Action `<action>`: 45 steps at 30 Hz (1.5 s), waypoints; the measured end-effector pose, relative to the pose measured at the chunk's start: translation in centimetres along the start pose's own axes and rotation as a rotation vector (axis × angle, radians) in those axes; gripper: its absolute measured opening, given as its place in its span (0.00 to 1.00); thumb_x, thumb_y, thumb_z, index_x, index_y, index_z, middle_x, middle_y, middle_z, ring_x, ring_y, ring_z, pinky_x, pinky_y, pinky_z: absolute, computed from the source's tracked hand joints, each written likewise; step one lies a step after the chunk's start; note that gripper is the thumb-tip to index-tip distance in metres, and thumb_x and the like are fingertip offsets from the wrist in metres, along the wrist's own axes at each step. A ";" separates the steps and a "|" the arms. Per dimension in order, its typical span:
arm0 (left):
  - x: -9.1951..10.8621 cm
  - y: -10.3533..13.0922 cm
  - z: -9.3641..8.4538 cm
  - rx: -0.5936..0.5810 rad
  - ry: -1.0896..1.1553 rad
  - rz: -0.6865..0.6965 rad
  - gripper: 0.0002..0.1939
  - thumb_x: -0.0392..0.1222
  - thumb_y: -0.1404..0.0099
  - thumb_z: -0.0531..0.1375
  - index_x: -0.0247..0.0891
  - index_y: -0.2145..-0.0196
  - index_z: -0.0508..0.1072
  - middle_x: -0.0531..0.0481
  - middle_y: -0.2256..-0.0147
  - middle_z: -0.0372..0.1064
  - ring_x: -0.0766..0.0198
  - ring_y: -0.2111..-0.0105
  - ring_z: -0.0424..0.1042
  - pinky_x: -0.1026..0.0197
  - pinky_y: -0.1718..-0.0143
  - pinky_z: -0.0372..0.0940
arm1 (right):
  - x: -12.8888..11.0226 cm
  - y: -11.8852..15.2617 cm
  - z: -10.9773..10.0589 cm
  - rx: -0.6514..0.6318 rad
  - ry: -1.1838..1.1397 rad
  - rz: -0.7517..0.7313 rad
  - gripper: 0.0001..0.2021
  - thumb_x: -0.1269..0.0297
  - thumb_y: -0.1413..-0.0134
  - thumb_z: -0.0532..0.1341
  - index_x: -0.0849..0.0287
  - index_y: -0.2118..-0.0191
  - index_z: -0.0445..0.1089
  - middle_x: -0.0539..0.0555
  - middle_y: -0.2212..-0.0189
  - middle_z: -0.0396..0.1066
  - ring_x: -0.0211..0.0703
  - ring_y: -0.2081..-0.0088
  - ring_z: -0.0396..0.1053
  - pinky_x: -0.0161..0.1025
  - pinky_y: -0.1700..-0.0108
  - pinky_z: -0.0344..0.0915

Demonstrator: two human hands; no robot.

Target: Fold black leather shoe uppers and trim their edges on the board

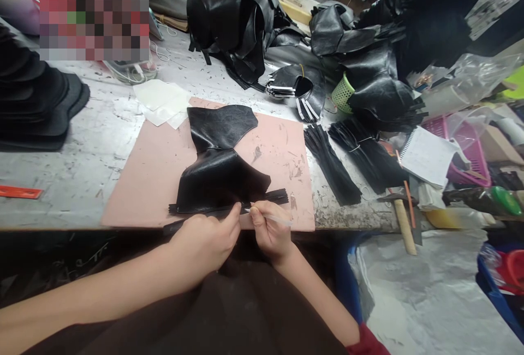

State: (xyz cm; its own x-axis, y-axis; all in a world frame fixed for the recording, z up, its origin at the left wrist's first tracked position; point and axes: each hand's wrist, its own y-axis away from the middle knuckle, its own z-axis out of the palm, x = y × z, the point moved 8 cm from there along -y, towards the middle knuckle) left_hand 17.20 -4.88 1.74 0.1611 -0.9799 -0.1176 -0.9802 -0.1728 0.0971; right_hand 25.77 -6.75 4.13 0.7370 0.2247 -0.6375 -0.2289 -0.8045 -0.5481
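A black leather piece (pixel 223 178), narrow in its middle, lies on a pink board (pixel 143 175). Along its near edge runs a black zipper strip (pixel 278 196), its ends showing left and right. My left hand (pixel 210 238) rests at that near edge, fingers curled and the index fingertip on the strip; whether it pinches the strip's edge is hidden. Close beside it, my right hand (pixel 272 229) holds a thin white pen-like tool (pixel 276 218) between thumb and fingers, its tip pointing left at the strip.
White paper pieces (pixel 161 101) overlap the board's far left corner. Stacked black pieces (pixel 36 98) stand at left. Bundled zippers (pixel 333 164), a notebook (pixel 428 153) and a hammer (pixel 403 224) lie right. Black leather pieces (pixel 229 11) are heaped behind.
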 end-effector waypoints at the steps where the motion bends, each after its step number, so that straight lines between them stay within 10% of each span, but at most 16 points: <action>1: 0.0 0.0 0.0 -0.002 0.000 0.000 0.17 0.39 0.40 0.54 0.34 0.54 0.71 0.36 0.48 0.63 0.65 0.83 0.67 0.62 0.88 0.54 | -0.1 0.0 0.0 0.000 0.007 -0.010 0.07 0.74 0.46 0.51 0.60 0.71 0.63 0.52 0.79 0.66 0.37 0.77 0.64 0.35 0.73 0.63; 45: 0.0 0.0 -0.3 -0.005 -0.006 -0.006 0.18 0.36 0.41 0.52 0.31 0.54 0.71 0.36 0.48 0.63 0.64 0.83 0.67 0.60 0.88 0.54 | -0.1 0.2 -0.2 0.017 0.023 -0.020 0.06 0.74 0.46 0.52 0.60 0.70 0.64 0.52 0.77 0.68 0.38 0.75 0.67 0.36 0.72 0.66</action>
State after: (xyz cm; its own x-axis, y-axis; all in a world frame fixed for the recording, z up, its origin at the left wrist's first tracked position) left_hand 17.24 -4.88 2.05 0.1668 -0.9782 -0.1240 -0.9785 -0.1797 0.1012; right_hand 25.76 -7.07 4.21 0.7558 0.2282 -0.6138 -0.2245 -0.7902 -0.5702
